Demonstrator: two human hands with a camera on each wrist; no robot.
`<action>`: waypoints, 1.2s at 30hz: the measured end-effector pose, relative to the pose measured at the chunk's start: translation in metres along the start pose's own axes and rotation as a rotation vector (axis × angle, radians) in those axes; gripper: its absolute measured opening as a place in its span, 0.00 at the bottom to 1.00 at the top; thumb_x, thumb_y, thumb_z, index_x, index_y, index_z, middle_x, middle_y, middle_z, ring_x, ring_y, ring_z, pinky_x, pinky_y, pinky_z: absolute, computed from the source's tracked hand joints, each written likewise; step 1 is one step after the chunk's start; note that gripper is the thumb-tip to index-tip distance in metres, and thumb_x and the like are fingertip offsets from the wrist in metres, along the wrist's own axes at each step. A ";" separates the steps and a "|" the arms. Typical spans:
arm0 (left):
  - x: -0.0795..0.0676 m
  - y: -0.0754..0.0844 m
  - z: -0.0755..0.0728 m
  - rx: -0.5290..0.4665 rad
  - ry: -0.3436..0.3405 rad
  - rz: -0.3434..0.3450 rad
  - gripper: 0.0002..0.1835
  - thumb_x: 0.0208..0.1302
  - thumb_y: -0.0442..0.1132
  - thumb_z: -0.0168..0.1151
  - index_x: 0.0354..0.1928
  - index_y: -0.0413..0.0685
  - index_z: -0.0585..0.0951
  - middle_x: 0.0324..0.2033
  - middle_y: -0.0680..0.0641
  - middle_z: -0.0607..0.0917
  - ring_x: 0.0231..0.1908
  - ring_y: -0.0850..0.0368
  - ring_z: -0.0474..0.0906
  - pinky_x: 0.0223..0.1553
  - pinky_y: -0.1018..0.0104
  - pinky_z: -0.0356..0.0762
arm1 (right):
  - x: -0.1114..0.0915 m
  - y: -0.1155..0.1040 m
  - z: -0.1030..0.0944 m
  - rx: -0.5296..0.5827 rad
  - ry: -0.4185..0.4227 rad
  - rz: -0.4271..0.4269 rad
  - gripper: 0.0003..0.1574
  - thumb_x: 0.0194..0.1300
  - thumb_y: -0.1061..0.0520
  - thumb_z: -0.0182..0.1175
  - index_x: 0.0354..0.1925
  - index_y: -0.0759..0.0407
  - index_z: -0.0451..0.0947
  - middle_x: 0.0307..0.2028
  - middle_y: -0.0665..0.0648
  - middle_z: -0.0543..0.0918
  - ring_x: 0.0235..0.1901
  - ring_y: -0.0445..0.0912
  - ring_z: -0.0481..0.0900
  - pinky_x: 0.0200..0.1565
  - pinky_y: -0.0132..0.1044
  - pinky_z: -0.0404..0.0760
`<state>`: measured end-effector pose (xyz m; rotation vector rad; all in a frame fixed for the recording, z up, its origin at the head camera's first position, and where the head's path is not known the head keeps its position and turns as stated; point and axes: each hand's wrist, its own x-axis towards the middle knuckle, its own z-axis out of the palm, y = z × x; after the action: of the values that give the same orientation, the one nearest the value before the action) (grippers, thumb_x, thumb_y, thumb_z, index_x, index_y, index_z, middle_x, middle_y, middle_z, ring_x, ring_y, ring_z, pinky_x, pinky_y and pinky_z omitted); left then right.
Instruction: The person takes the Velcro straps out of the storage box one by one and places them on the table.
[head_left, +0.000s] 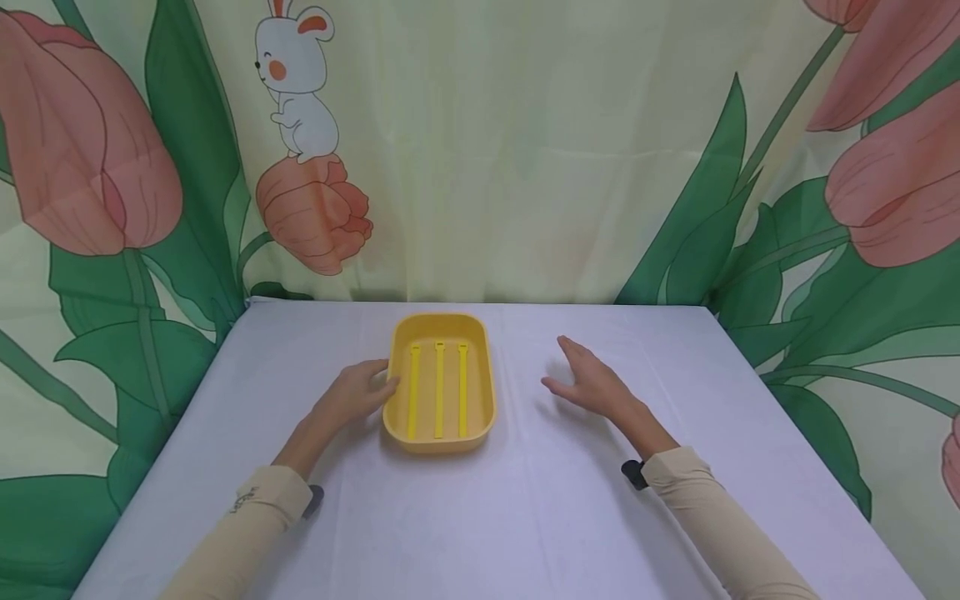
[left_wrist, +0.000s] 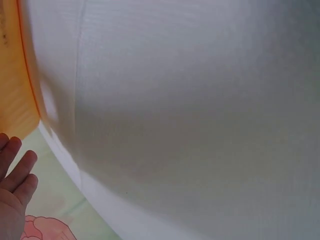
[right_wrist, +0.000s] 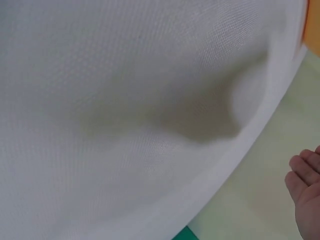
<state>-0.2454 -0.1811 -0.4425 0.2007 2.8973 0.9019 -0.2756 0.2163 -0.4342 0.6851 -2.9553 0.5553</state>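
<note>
Left hand at the yellow tray's side; right hand free and apart

Item located: a yellow tray (head_left: 439, 447) stands upright on the white-covered table (head_left: 517, 517), a little left of the middle and toward the far edge. On its floor lie three yellow strips (head_left: 439, 390), side by side and spaced apart.

Left hand (head_left: 358, 389): at the left wall, thumb lapping over the rim, fingers along the outside. It appears to hold the tray lightly; how firmly cannot be told, as the left wrist view shows only extended fingertips near the tray's edge.

Right hand (head_left: 592, 383): right of the tray, clear of it, holding nothing. Thumb and fingers are spread wide, the gap facing the tray.

Step in hand, as judged: steadying or placing the tray from its left side. The next move would seem to call for keeping the tray level while the free hand either braces the right wall or reaches inside to pinch one strip.

Orientation: the tray's long axis runs near to far, with its short ends facing the near and far edges. The strips follow the same line, each with its wider head at the far end and plain tail near.
</note>
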 end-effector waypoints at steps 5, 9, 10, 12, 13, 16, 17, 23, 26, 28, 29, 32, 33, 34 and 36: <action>-0.001 0.001 0.003 -0.014 0.006 -0.002 0.29 0.67 0.52 0.52 0.63 0.40 0.69 0.60 0.38 0.72 0.62 0.39 0.64 0.63 0.44 0.59 | 0.003 -0.005 0.003 0.014 -0.013 -0.005 0.52 0.61 0.39 0.59 0.68 0.70 0.54 0.66 0.68 0.61 0.66 0.59 0.58 0.64 0.52 0.60; -0.002 0.001 0.004 -0.027 0.002 -0.005 0.29 0.67 0.52 0.51 0.63 0.40 0.69 0.60 0.37 0.72 0.62 0.40 0.63 0.63 0.44 0.59 | 0.006 -0.010 0.004 -0.008 -0.006 -0.025 0.51 0.60 0.39 0.60 0.68 0.69 0.55 0.66 0.67 0.62 0.65 0.58 0.59 0.64 0.52 0.61; -0.002 0.001 0.004 -0.032 0.003 -0.006 0.30 0.67 0.52 0.52 0.63 0.40 0.69 0.60 0.38 0.72 0.62 0.40 0.63 0.63 0.44 0.59 | 0.007 -0.011 0.004 -0.009 -0.009 -0.026 0.51 0.60 0.39 0.60 0.68 0.68 0.55 0.66 0.66 0.62 0.65 0.58 0.59 0.64 0.52 0.61; -0.002 0.000 0.004 -0.037 0.003 0.001 0.30 0.67 0.52 0.51 0.64 0.40 0.69 0.60 0.38 0.72 0.63 0.40 0.63 0.63 0.44 0.59 | 0.008 -0.013 0.004 -0.004 -0.016 -0.023 0.51 0.60 0.39 0.60 0.69 0.67 0.55 0.66 0.66 0.62 0.66 0.57 0.58 0.64 0.52 0.60; -0.002 0.000 0.004 -0.036 0.004 0.010 0.30 0.67 0.52 0.51 0.64 0.39 0.69 0.60 0.38 0.72 0.63 0.40 0.63 0.63 0.44 0.59 | 0.008 -0.014 0.004 0.001 -0.019 -0.022 0.52 0.60 0.39 0.60 0.69 0.67 0.55 0.67 0.65 0.61 0.66 0.57 0.58 0.64 0.51 0.60; -0.003 -0.001 0.004 -0.040 0.011 0.020 0.30 0.67 0.52 0.51 0.64 0.39 0.69 0.60 0.37 0.71 0.63 0.39 0.63 0.63 0.44 0.59 | 0.010 -0.016 0.005 -0.001 -0.023 -0.030 0.52 0.60 0.38 0.60 0.69 0.67 0.54 0.67 0.65 0.61 0.66 0.57 0.57 0.65 0.51 0.59; -0.003 -0.001 0.004 -0.040 0.013 0.019 0.30 0.67 0.52 0.51 0.64 0.39 0.69 0.60 0.37 0.71 0.63 0.39 0.63 0.63 0.44 0.59 | 0.010 -0.016 0.005 -0.004 -0.024 -0.033 0.52 0.60 0.38 0.60 0.69 0.67 0.54 0.67 0.65 0.61 0.66 0.57 0.57 0.65 0.51 0.59; -0.005 0.002 0.004 -0.037 0.017 0.003 0.30 0.67 0.52 0.51 0.64 0.39 0.69 0.61 0.38 0.71 0.63 0.40 0.63 0.63 0.45 0.59 | 0.012 -0.022 0.005 0.004 -0.030 -0.044 0.53 0.59 0.37 0.59 0.69 0.67 0.54 0.67 0.65 0.60 0.66 0.57 0.57 0.65 0.51 0.59; -0.005 0.003 0.004 -0.036 0.010 -0.014 0.30 0.68 0.53 0.50 0.64 0.39 0.68 0.61 0.38 0.71 0.63 0.40 0.62 0.63 0.45 0.59 | 0.014 -0.024 0.004 0.006 -0.029 -0.048 0.52 0.60 0.38 0.59 0.69 0.67 0.54 0.67 0.65 0.60 0.67 0.57 0.56 0.65 0.51 0.59; -0.005 0.003 0.004 -0.039 0.005 -0.027 0.30 0.67 0.53 0.50 0.64 0.40 0.68 0.61 0.38 0.70 0.63 0.40 0.62 0.63 0.44 0.59 | 0.014 -0.025 0.004 0.005 -0.030 -0.046 0.53 0.60 0.37 0.59 0.69 0.67 0.54 0.67 0.65 0.60 0.67 0.57 0.56 0.65 0.51 0.58; -0.005 0.004 0.004 -0.037 0.002 -0.028 0.31 0.68 0.53 0.50 0.64 0.40 0.68 0.62 0.38 0.70 0.63 0.40 0.62 0.63 0.44 0.59 | 0.015 -0.026 0.004 0.004 -0.031 -0.046 0.53 0.60 0.37 0.59 0.69 0.66 0.54 0.67 0.65 0.60 0.67 0.57 0.56 0.65 0.51 0.59; -0.005 0.004 0.004 -0.038 -0.002 -0.040 0.31 0.67 0.54 0.50 0.64 0.40 0.68 0.62 0.38 0.70 0.63 0.41 0.62 0.63 0.44 0.60 | 0.016 -0.026 0.004 0.000 -0.034 -0.041 0.53 0.60 0.36 0.58 0.70 0.65 0.53 0.68 0.64 0.60 0.67 0.57 0.56 0.65 0.50 0.59; -0.005 0.004 0.005 -0.037 -0.003 -0.041 0.31 0.67 0.54 0.50 0.64 0.40 0.68 0.62 0.38 0.70 0.63 0.41 0.62 0.63 0.44 0.60 | 0.016 -0.026 0.005 0.002 -0.034 -0.043 0.53 0.60 0.37 0.58 0.70 0.66 0.53 0.68 0.64 0.60 0.67 0.57 0.56 0.65 0.50 0.59; -0.005 0.004 0.005 -0.035 -0.005 -0.043 0.31 0.68 0.54 0.49 0.64 0.40 0.68 0.62 0.38 0.70 0.63 0.40 0.62 0.63 0.44 0.60 | 0.016 -0.026 0.005 0.003 -0.034 -0.045 0.53 0.60 0.37 0.58 0.70 0.66 0.53 0.67 0.64 0.60 0.67 0.57 0.56 0.65 0.51 0.59; -0.005 0.003 0.005 -0.038 -0.008 -0.052 0.30 0.68 0.53 0.49 0.64 0.40 0.68 0.61 0.38 0.71 0.63 0.41 0.62 0.63 0.44 0.60 | 0.016 -0.025 0.006 0.002 -0.036 -0.045 0.53 0.60 0.37 0.59 0.70 0.66 0.53 0.67 0.65 0.60 0.67 0.57 0.56 0.65 0.51 0.59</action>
<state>-0.2393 -0.1762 -0.4445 0.1257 2.8614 0.9438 -0.2792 0.1863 -0.4289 0.7684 -2.9640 0.5488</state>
